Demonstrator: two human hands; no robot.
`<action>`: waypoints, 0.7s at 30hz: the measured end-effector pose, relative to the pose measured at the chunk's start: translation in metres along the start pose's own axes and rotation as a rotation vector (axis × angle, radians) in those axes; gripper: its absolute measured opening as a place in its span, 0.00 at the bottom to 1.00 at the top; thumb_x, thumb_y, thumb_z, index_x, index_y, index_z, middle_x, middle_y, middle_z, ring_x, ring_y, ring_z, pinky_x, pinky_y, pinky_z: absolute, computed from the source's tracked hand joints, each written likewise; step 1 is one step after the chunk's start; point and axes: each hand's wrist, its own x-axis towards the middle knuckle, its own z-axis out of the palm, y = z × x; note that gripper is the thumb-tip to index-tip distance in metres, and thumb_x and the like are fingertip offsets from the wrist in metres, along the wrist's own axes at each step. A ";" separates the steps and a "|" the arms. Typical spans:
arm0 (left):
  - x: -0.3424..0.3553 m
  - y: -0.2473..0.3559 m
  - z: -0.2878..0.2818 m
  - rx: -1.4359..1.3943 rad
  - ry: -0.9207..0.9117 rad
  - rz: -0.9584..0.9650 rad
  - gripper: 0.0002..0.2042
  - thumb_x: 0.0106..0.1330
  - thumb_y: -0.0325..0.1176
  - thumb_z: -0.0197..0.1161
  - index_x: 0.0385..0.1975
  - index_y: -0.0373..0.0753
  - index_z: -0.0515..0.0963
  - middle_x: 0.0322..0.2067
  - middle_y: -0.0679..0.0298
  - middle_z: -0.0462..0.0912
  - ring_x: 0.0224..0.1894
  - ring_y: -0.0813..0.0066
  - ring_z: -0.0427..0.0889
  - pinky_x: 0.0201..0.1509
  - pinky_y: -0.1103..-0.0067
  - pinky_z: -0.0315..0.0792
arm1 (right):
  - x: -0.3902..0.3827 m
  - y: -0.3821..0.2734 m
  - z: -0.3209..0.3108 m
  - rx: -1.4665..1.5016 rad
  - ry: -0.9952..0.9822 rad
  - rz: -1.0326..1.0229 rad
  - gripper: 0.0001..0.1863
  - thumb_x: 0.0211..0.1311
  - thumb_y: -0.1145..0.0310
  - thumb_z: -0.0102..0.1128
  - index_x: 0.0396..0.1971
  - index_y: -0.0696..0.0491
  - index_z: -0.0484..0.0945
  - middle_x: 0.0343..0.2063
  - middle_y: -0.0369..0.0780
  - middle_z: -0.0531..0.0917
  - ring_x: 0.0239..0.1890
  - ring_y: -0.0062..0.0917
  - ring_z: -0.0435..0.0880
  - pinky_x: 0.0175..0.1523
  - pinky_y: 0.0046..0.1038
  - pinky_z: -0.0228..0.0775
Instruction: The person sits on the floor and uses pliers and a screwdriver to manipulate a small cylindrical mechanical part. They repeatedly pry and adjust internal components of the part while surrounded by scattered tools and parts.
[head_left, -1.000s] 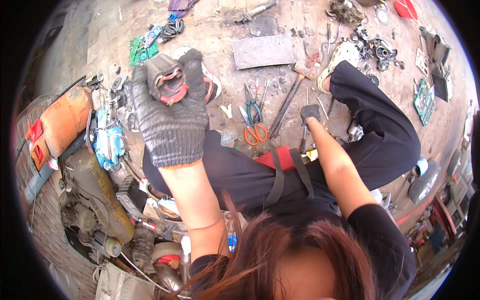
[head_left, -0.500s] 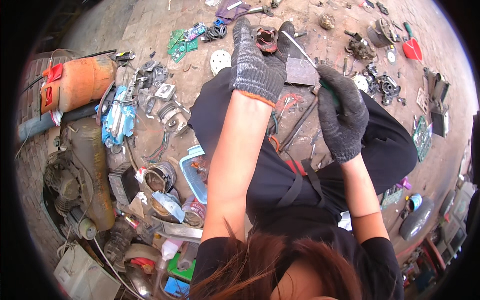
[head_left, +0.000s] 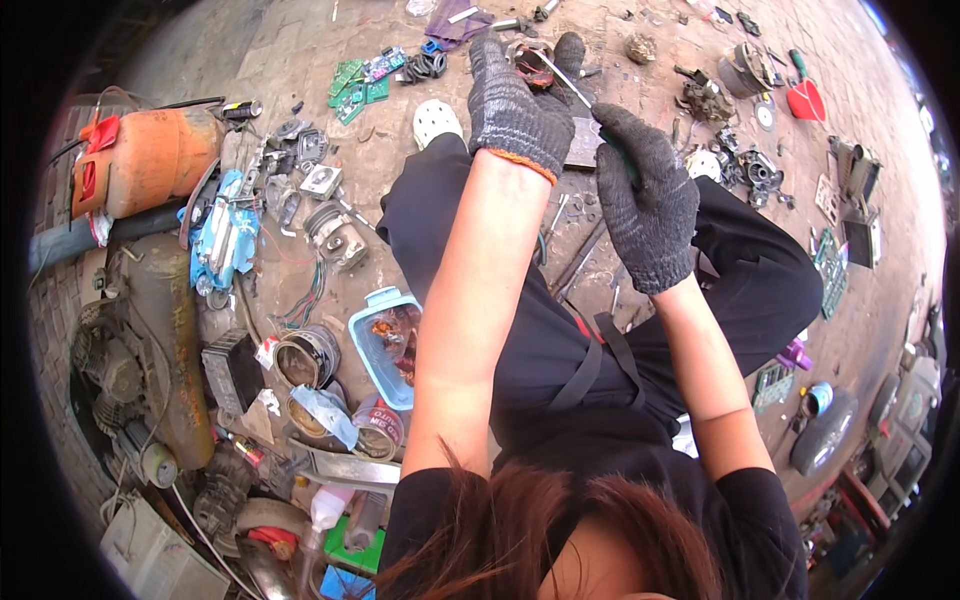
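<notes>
My left hand (head_left: pixel 515 120), in a grey knit glove with an orange cuff, is wrapped round a small round motor housing (head_left: pixel 528 58) and holds it up with its hollow end showing. Reddish-brown windings seem to line the inside. My right hand (head_left: pixel 648 200), gloved in dark grey, grips a screwdriver (head_left: pixel 570 82) by a green handle that the fingers mostly cover. The long metal shaft slants up to the left and its tip is at or inside the housing's opening. Under the hands a flat grey metal block (head_left: pixel 583 152) lies on the ground.
Orange gas cylinder (head_left: pixel 165 160), blue plastic basket (head_left: pixel 366 348) and open tins (head_left: pixel 307 358) lie to my left. Green circuit boards (head_left: pixel 350 92) sit beyond my left knee. Motor parts (head_left: pixel 755 172) and a red scoop-like container (head_left: pixel 806 101) are at the right.
My right hand has moved left and upward, bringing the screwdriver tip from beside the left thumb to the housing's opening. The left hand still holds the housing.
</notes>
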 end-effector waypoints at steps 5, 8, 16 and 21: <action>0.004 0.002 -0.008 -0.030 -0.071 0.012 0.20 0.66 0.48 0.55 0.38 0.35 0.65 0.33 0.58 0.69 0.33 0.62 0.76 0.46 0.63 0.82 | 0.001 -0.003 0.003 0.059 0.011 -0.028 0.16 0.58 0.77 0.56 0.48 0.54 0.76 0.37 0.44 0.82 0.40 0.28 0.82 0.46 0.26 0.72; 0.006 0.000 -0.009 -0.041 -0.064 0.009 0.20 0.67 0.48 0.55 0.41 0.35 0.64 0.35 0.58 0.69 0.33 0.62 0.76 0.46 0.63 0.82 | 0.000 -0.002 0.004 0.041 -0.001 -0.020 0.16 0.59 0.78 0.56 0.48 0.55 0.76 0.37 0.45 0.82 0.40 0.27 0.82 0.46 0.26 0.72; -0.008 0.000 0.002 0.005 -0.032 0.008 0.21 0.66 0.49 0.56 0.43 0.35 0.63 0.36 0.57 0.68 0.35 0.62 0.76 0.44 0.65 0.83 | -0.003 -0.001 0.010 0.067 0.034 0.019 0.16 0.59 0.77 0.55 0.49 0.54 0.76 0.38 0.45 0.81 0.40 0.29 0.82 0.45 0.27 0.72; 0.005 -0.007 -0.001 -0.010 -0.075 0.082 0.21 0.66 0.49 0.55 0.43 0.36 0.64 0.36 0.58 0.69 0.35 0.65 0.76 0.44 0.65 0.83 | -0.005 -0.007 0.016 -0.019 0.052 0.021 0.18 0.58 0.78 0.54 0.50 0.54 0.75 0.40 0.46 0.80 0.43 0.35 0.81 0.48 0.30 0.71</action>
